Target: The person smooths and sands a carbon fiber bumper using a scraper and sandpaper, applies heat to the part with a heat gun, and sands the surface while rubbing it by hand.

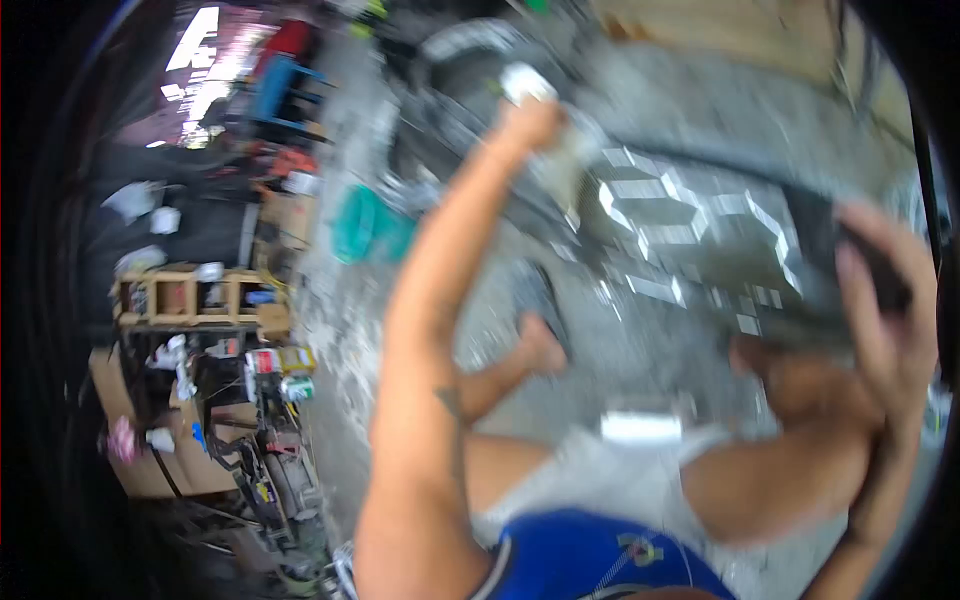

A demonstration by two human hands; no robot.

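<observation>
A dark, glossy panel [720, 215] with bright broken reflections lies in front of my bent legs, and its outline is smeared. My left hand [533, 122] reaches far forward, closed around a small white thing [524, 84] that is too blurred to name. Beyond that hand is a dark, round, tyre-like shape [455, 70]. At the right, my right hand [895, 310] has its fingers bent around a dark, block-like piece [878, 268] beside the panel's right end. I cannot tell whether this piece is part of the panel.
A teal bag-like bundle [370, 225] lies on the grey floor left of my arm. Farther left stand a wooden shelf [200, 297], cardboard [165, 465] and cluttered tools. A blue chair-like thing [280, 92] is at the upper left. My sandalled foot [540, 315] is near the panel.
</observation>
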